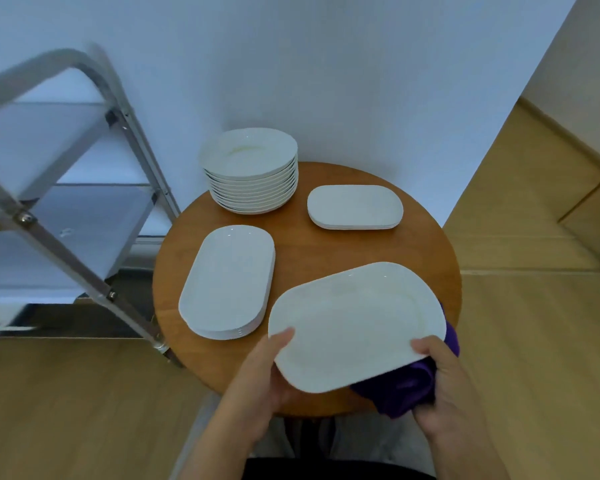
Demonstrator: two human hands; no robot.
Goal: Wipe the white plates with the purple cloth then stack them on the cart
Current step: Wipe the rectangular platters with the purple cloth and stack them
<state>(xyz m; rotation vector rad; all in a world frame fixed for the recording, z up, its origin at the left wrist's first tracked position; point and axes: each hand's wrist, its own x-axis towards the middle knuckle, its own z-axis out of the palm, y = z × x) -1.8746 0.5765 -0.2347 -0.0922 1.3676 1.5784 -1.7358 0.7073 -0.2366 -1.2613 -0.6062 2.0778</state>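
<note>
Presently, a white oblong plate (355, 325) is held tilted above the near edge of the round wooden table (326, 244). The plate's left rim is gripped by the left hand (274, 367), thumb laid on the upper face, the other fingers hidden beneath. The plate's near right corner is pinched by the right hand (444, 386), thumb on top; a bunched purple cloth (407, 388) is gripped by the same hand, pressed against the plate's underside and showing past its right rim.

On the table, at its left side, a stack of oblong plates (227, 282) is seen lying flat, long axis running toward the wall. At the table's far left edge a tall stack of round plates (252, 171) is noted, about a dozen rims counted, partly overhanging the tabletop's outline as viewed. At the table's far right a low stack of smaller oblong plates (355, 206) is set, well apart from the others.

Left of the table, just beside its rim, the metal cart (70, 202) is seen, blurred; grey frame tubes and pale shelves can be made out. No plates can be made out on those shelves. A white wall (326, 64) stands behind the table; a wood-toned floor (534, 341) lies around it.
</note>
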